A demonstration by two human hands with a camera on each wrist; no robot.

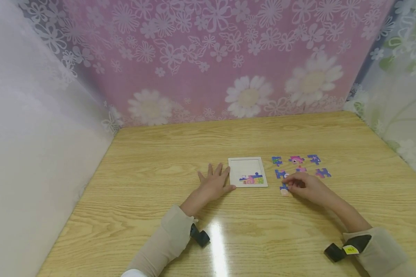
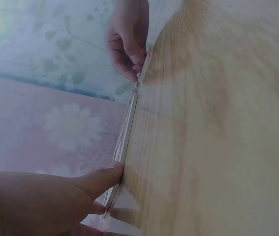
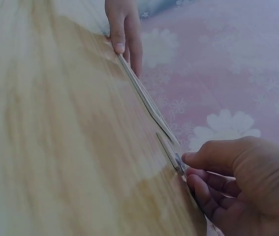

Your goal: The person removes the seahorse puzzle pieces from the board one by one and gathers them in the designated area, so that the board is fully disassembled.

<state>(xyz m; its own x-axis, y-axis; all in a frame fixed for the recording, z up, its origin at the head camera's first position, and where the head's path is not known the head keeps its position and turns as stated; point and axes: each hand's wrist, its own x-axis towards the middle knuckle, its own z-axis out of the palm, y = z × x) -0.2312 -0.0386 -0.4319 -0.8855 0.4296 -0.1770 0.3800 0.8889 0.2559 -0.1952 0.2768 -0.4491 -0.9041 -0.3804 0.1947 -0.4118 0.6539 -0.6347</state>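
A white square puzzle tray (image 1: 240,167) lies on the table, with joined puzzle pieces (image 1: 253,179) along its lower right. My left hand (image 1: 213,186) rests at the tray's left edge, fingers spread, the thumb at its lower corner; the left wrist view shows that thumb (image 2: 102,179) against the edge. To the right of the tray, my right hand (image 1: 306,187) pinches a blue and cream puzzle piece (image 1: 284,190) between thumb and fingers. In the right wrist view this piece (image 3: 166,151) appears edge-on, low at the table, partly hidden by the fingertips.
Several loose pieces lie around the right hand, including a pink one with an eye (image 1: 296,160), a blue one (image 1: 314,159) and a pink-blue one (image 1: 323,172). Another blue piece (image 1: 280,174) lies just above the held one. A flowered curtain (image 1: 208,77) hangs behind the wooden table (image 1: 152,154).
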